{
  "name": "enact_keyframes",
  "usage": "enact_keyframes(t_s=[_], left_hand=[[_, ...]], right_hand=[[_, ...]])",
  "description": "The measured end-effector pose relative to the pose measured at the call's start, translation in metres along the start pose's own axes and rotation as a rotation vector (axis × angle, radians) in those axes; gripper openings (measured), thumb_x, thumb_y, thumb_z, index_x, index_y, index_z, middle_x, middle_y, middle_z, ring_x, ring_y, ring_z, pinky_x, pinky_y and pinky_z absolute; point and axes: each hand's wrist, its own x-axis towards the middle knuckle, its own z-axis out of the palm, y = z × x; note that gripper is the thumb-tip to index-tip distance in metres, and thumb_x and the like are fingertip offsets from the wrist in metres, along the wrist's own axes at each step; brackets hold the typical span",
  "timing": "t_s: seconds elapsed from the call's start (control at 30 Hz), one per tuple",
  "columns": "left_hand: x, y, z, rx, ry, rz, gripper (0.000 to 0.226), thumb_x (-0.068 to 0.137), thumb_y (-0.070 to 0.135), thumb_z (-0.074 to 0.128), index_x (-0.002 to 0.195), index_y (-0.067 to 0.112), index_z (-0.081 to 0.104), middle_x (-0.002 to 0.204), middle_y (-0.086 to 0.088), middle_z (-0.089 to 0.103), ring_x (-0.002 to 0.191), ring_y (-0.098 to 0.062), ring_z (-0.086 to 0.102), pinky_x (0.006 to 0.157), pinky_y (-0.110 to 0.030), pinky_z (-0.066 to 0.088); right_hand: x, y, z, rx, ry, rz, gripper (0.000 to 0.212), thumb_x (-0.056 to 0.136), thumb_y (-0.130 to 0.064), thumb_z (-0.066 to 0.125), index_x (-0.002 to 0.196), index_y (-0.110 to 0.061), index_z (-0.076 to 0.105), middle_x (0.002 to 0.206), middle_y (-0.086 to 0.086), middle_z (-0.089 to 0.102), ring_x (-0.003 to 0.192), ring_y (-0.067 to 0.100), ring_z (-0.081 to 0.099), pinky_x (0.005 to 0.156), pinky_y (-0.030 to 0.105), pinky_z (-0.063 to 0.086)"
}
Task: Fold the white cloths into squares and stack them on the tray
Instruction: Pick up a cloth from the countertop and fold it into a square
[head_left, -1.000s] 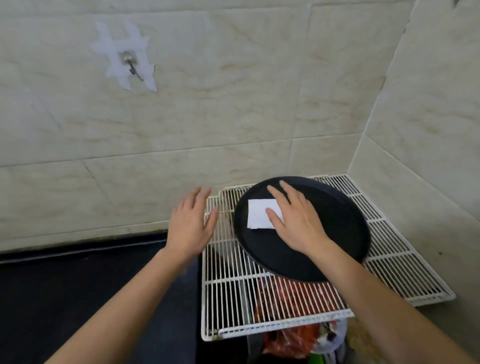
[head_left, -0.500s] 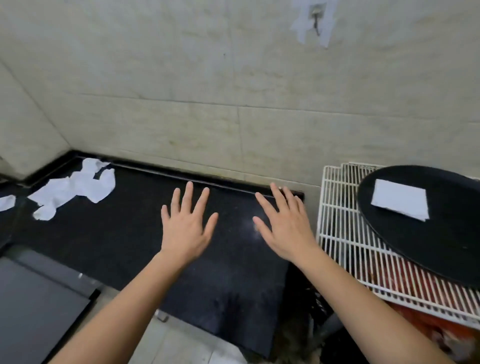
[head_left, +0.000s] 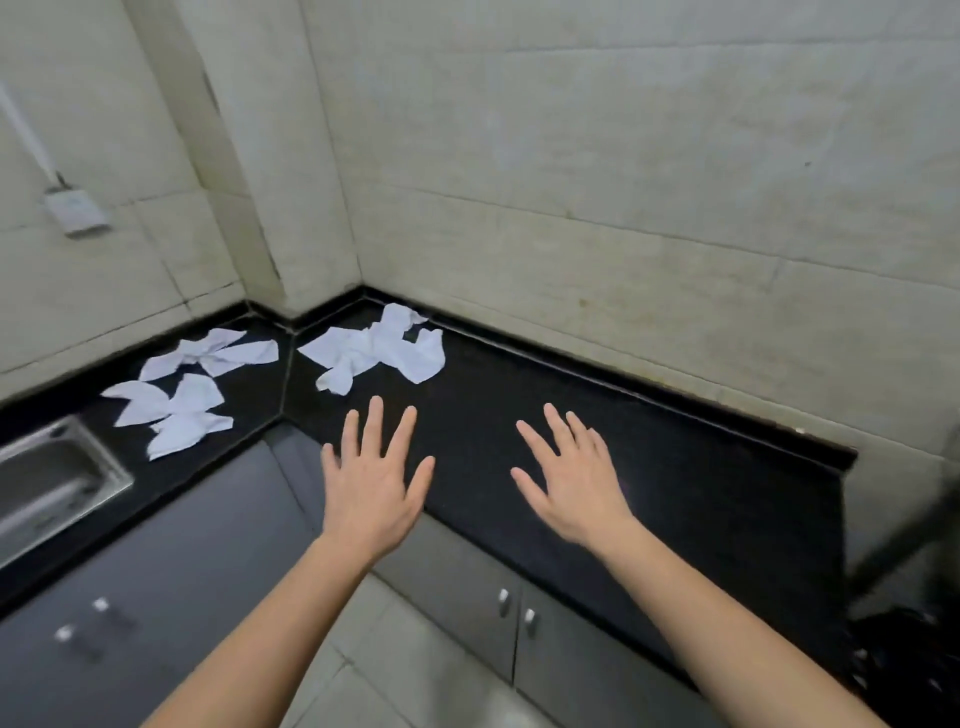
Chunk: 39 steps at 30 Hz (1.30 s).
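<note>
Black counter (head_left: 675, 467), white cloths (head_left: 374, 351) beyond spread fingers (head_left: 371, 426) of left hand (head_left: 371, 493) and right hand (head_left: 576, 488)

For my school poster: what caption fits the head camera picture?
Open left hand and right hand reach over a glossy black countertop toward crumpled white cloths scattered in the corner.

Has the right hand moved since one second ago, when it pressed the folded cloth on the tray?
Yes. The right hand left the tray and went left; now it is open over the counter.
</note>
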Motion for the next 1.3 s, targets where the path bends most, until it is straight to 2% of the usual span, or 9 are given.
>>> enact_keyframes(t_s=[0.13, 0.3, 0.53, 0.6, 0.77, 0.93, 1.07, 1.17, 1.3], left_hand=[[-0.001, -0.086, -0.01, -0.001, -0.019, -0.086, 0.071, 0.092, 0.063, 0.02, 0.154, 0.031, 0.026, 0.163, -0.011, 0.018, 0.147, -0.038, 0.021, 0.107, -0.063, 0.034], [0.0, -0.168, -0.003, -0.03, 0.016, -0.206, 0.074, 0.09, 0.066, 0.011, 0.157, 0.033, 0.013, 0.166, -0.009, 0.003, 0.151, -0.035, 0.006, 0.116, -0.061, 0.022], [0.033, -0.267, 0.032, 0.002, -0.062, -0.336, 0.071, 0.096, 0.061, 0.029, 0.157, 0.029, 0.013, 0.166, -0.009, 0.0, 0.151, -0.034, 0.007, 0.116, -0.06, 0.022], [0.052, -0.299, 0.045, 0.033, -0.077, -0.35, 0.071, 0.096, 0.059, 0.032, 0.157, 0.026, 0.018, 0.165, -0.011, 0.006, 0.149, -0.035, 0.013, 0.113, -0.061, 0.027], [0.117, -0.371, 0.068, 0.116, -0.171, -0.366, 0.074, 0.09, 0.059, 0.027, 0.152, 0.018, 0.033, 0.158, -0.016, 0.03, 0.143, -0.039, 0.032, 0.106, -0.061, 0.039], [0.166, -0.427, 0.084, 0.108, -0.223, -0.411, 0.07, 0.098, 0.053, 0.04, 0.156, 0.021, 0.021, 0.164, -0.01, 0.017, 0.15, -0.032, 0.019, 0.116, -0.053, 0.028], [0.186, -0.464, 0.093, 0.08, -0.246, -0.464, 0.07, 0.098, 0.05, 0.043, 0.157, 0.02, 0.019, 0.164, -0.011, 0.017, 0.149, -0.032, 0.022, 0.113, -0.051, 0.03], [0.193, -0.492, 0.107, 0.055, -0.278, -0.482, 0.067, 0.096, 0.047, 0.051, 0.153, 0.016, 0.032, 0.157, -0.013, 0.033, 0.141, -0.033, 0.037, 0.105, -0.052, 0.04], [0.207, -0.525, 0.137, 0.012, -0.358, -0.434, 0.054, 0.096, 0.045, 0.05, 0.141, 0.016, 0.047, 0.131, -0.008, 0.058, 0.116, -0.03, 0.056, 0.089, -0.043, 0.051]], right_hand=[[0.039, -0.077, 0.002, -0.02, 0.003, -0.082, 0.07, 0.093, -0.063, 0.017, 0.156, -0.033, 0.025, 0.165, 0.011, 0.017, 0.15, 0.036, 0.021, 0.118, 0.052, 0.022], [0.09, -0.15, 0.02, -0.022, 0.002, -0.195, 0.068, 0.094, -0.061, 0.022, 0.155, -0.032, 0.029, 0.164, 0.012, 0.022, 0.148, 0.037, 0.025, 0.117, 0.052, 0.026], [0.179, -0.232, 0.082, -0.021, -0.022, -0.333, 0.064, 0.095, -0.058, 0.037, 0.152, -0.03, 0.036, 0.159, 0.013, 0.032, 0.143, 0.038, 0.037, 0.111, 0.052, 0.038], [0.214, -0.256, 0.105, -0.01, -0.029, -0.365, 0.063, 0.095, -0.057, 0.039, 0.152, -0.029, 0.038, 0.158, 0.014, 0.035, 0.142, 0.038, 0.039, 0.11, 0.052, 0.039], [0.308, -0.301, 0.141, 0.039, -0.078, -0.392, 0.064, 0.096, -0.056, 0.033, 0.153, -0.027, 0.034, 0.159, 0.014, 0.033, 0.143, 0.037, 0.036, 0.112, 0.052, 0.037], [0.387, -0.343, 0.159, 0.083, -0.129, -0.459, 0.069, 0.095, -0.057, 0.02, 0.156, -0.026, 0.025, 0.162, 0.012, 0.026, 0.149, 0.036, 0.024, 0.118, 0.05, 0.025], [0.437, -0.382, 0.177, 0.089, -0.152, -0.519, 0.063, 0.097, -0.05, 0.042, 0.154, -0.023, 0.034, 0.157, 0.013, 0.037, 0.144, 0.036, 0.034, 0.114, 0.05, 0.033], [0.463, -0.411, 0.198, 0.074, -0.214, -0.543, 0.065, 0.1, -0.05, 0.041, 0.157, -0.024, 0.024, 0.161, 0.01, 0.029, 0.148, 0.033, 0.026, 0.117, 0.047, 0.028], [0.489, -0.445, 0.227, 0.077, -0.304, -0.547, 0.066, 0.101, -0.049, 0.038, 0.158, -0.023, 0.018, 0.163, 0.009, 0.024, 0.15, 0.029, 0.022, 0.117, 0.044, 0.027]])
